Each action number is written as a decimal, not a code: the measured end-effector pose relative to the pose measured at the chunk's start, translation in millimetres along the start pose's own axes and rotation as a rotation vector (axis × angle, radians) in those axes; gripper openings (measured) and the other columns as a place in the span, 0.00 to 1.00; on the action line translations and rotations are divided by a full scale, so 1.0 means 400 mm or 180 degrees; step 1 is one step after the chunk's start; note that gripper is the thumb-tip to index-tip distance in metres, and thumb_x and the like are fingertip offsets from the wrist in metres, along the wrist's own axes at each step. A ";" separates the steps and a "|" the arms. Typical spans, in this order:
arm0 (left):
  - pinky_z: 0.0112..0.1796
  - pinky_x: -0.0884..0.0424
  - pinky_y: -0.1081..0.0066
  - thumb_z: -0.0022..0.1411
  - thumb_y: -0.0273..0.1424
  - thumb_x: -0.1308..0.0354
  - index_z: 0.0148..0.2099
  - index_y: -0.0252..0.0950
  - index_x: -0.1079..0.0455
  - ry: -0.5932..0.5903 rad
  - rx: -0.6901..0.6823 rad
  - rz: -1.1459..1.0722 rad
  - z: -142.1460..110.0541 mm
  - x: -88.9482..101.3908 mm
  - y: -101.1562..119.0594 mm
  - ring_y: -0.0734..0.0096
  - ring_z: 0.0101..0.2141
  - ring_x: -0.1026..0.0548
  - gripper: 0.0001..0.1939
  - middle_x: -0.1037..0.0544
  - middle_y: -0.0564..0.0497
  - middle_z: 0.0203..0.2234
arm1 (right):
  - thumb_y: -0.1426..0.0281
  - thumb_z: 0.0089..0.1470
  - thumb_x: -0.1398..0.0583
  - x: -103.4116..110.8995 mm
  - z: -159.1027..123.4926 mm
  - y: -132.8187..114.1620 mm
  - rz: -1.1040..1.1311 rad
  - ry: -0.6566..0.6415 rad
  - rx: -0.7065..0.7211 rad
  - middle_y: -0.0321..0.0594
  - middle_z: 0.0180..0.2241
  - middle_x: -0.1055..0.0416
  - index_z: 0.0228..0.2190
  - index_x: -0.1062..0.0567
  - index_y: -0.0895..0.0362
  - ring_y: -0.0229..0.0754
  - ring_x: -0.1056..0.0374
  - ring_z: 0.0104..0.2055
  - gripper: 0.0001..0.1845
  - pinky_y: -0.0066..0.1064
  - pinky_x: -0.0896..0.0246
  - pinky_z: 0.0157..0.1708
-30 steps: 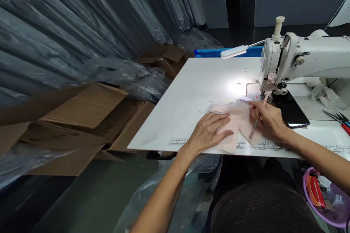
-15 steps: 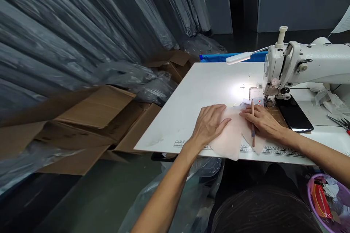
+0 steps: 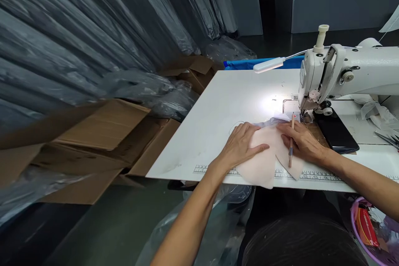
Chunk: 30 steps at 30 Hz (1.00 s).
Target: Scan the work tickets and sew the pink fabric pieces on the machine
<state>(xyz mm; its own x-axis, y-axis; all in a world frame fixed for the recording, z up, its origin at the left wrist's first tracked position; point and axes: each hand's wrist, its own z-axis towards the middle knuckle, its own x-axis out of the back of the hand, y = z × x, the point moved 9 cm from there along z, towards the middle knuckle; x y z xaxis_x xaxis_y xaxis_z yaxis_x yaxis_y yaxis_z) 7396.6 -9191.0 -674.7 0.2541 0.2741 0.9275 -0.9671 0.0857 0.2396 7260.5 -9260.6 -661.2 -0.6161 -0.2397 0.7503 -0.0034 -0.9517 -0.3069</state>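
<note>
A pale pink fabric piece lies on the white sewing table, hanging slightly over its ruled front edge. My left hand lies flat on the fabric's left part with fingers stretched out. My right hand rests on the fabric's right part and holds a thin pink pencil-like tool between its fingers, pointing toward the needle of the white sewing machine. The fabric's far edge sits just in front of the presser foot.
A lit lamp arm shines on the table. A black phone lies under the machine arm; scissors and fabric scraps lie at the right. Cardboard boxes and plastic-wrapped rolls stand at the left. A purple basket sits low right.
My right hand turned the tool from slanted to nearly straight along the fabric. My left hand shifted a little on the fabric, smoothing it. The view also moved slightly.
</note>
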 end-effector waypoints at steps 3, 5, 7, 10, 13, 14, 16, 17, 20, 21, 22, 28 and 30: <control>0.42 0.30 0.57 0.64 0.50 0.46 0.45 0.37 0.33 0.0030 0.0061 -0.0097 0.002 -0.003 -0.004 0.60 0.39 0.32 0.21 0.32 0.47 0.37 | 0.80 0.58 0.46 0.046 -0.002 -0.025 -0.0155 0.0573 0.0427 0.49 0.45 0.26 0.53 0.33 0.56 0.49 0.31 0.45 0.22 0.42 0.31 0.42; 0.43 0.30 0.57 0.65 0.48 0.45 0.43 0.37 0.34 0.0145 -0.0017 -0.0125 0.000 0.003 0.005 0.60 0.41 0.32 0.18 0.32 0.46 0.39 | 0.80 0.60 0.47 0.064 0.008 -0.033 -0.0254 0.0751 0.0558 0.50 0.48 0.27 0.56 0.36 0.55 0.48 0.31 0.49 0.23 0.44 0.32 0.46; 0.45 0.30 0.57 0.66 0.45 0.45 0.41 0.37 0.35 0.0307 -0.0189 -0.0194 -0.003 0.014 0.021 0.59 0.45 0.31 0.15 0.31 0.44 0.44 | 0.78 0.62 0.49 0.060 0.036 -0.027 -0.0342 0.0612 0.0453 0.51 0.50 0.28 0.56 0.36 0.56 0.49 0.32 0.53 0.22 0.45 0.34 0.48; 0.44 0.30 0.59 0.68 0.41 0.47 0.43 0.37 0.36 0.0405 -0.0431 -0.0338 -0.009 0.021 0.043 0.60 0.46 0.29 0.11 0.28 0.43 0.46 | 0.72 0.65 0.48 0.027 0.090 0.011 -0.0521 -0.0032 -0.0116 0.54 0.47 0.27 0.56 0.34 0.60 0.52 0.32 0.49 0.19 0.45 0.35 0.45; 0.37 0.28 0.64 0.69 0.39 0.48 0.45 0.38 0.37 0.0411 -0.0483 -0.0354 -0.012 0.019 0.048 0.64 0.38 0.26 0.10 0.25 0.48 0.38 | 0.68 0.64 0.46 -0.021 0.117 0.047 -0.0608 -0.0897 -0.0697 0.49 0.34 0.24 0.47 0.28 0.62 0.48 0.31 0.36 0.14 0.36 0.39 0.34; 0.35 0.29 0.65 0.69 0.38 0.48 0.44 0.38 0.37 0.0443 -0.0488 -0.0317 -0.014 0.019 0.048 0.65 0.36 0.25 0.09 0.25 0.49 0.35 | 0.68 0.63 0.45 -0.033 0.119 0.052 -0.0583 -0.1099 -0.0816 0.45 0.30 0.25 0.42 0.26 0.60 0.45 0.32 0.32 0.11 0.33 0.42 0.31; 0.31 0.30 0.68 0.68 0.37 0.48 0.42 0.38 0.38 0.0529 -0.0513 -0.0212 -0.019 0.019 0.047 0.67 0.31 0.26 0.07 0.25 0.51 0.31 | 0.68 0.63 0.45 -0.038 0.125 0.053 -0.0532 -0.1160 -0.0950 0.40 0.26 0.27 0.34 0.26 0.58 0.40 0.36 0.26 0.10 0.29 0.48 0.26; 0.29 0.31 0.69 0.68 0.34 0.48 0.41 0.38 0.38 0.0584 -0.0537 -0.0159 -0.022 0.019 0.048 0.68 0.29 0.26 0.05 0.26 0.51 0.30 | 0.68 0.64 0.46 -0.030 0.129 0.050 -0.0544 -0.1014 -0.0964 0.39 0.25 0.28 0.33 0.27 0.58 0.39 0.37 0.25 0.11 0.29 0.50 0.25; 0.29 0.30 0.70 0.65 0.25 0.51 0.42 0.38 0.39 0.0822 -0.0672 -0.0077 -0.038 0.025 0.053 0.69 0.29 0.25 0.04 0.26 0.51 0.30 | 0.65 0.67 0.51 0.012 0.135 0.024 -0.0804 -0.0265 -0.0753 0.42 0.26 0.27 0.35 0.28 0.59 0.40 0.35 0.25 0.16 0.29 0.49 0.24; 0.30 0.29 0.71 0.64 0.23 0.52 0.43 0.38 0.39 0.0902 -0.0719 -0.0086 -0.043 0.029 0.055 0.68 0.30 0.24 0.07 0.25 0.50 0.31 | 0.65 0.68 0.52 0.026 0.133 0.009 -0.0916 -0.0035 -0.0597 0.44 0.28 0.26 0.36 0.27 0.60 0.41 0.33 0.26 0.17 0.30 0.48 0.24; 0.31 0.28 0.71 0.63 0.22 0.53 0.44 0.38 0.39 0.0963 -0.0732 -0.0114 -0.047 0.033 0.053 0.68 0.32 0.23 0.09 0.24 0.49 0.33 | 0.65 0.69 0.53 0.040 0.129 -0.009 -0.1016 0.0167 -0.0410 0.47 0.30 0.24 0.37 0.27 0.60 0.42 0.31 0.28 0.18 0.30 0.45 0.24; 0.32 0.28 0.67 0.64 0.38 0.47 0.43 0.39 0.37 0.0495 0.0519 -0.0550 -0.022 0.048 -0.061 0.62 0.33 0.22 0.09 0.23 0.50 0.32 | 0.72 0.65 0.45 0.183 0.047 -0.130 -0.1199 0.1197 0.0663 0.49 0.47 0.23 0.47 0.28 0.57 0.46 0.24 0.43 0.11 0.32 0.28 0.37; 0.34 0.28 0.63 0.62 0.42 0.45 0.42 0.38 0.36 0.0204 0.1030 -0.0606 -0.008 0.050 -0.112 0.59 0.33 0.23 0.13 0.23 0.50 0.31 | 0.75 0.61 0.42 0.236 0.008 -0.165 -0.1087 0.1402 0.0942 0.49 0.49 0.24 0.51 0.30 0.55 0.47 0.24 0.47 0.17 0.34 0.26 0.40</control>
<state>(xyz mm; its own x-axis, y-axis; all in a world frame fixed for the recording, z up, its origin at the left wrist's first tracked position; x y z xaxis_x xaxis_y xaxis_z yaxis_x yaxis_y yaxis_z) 7445.1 -9186.4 -667.8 0.4202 0.3427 0.8403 -0.8542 -0.1633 0.4937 7205.1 -9221.0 -568.4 -0.8856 0.1285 0.4464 -0.0780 -0.9885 0.1298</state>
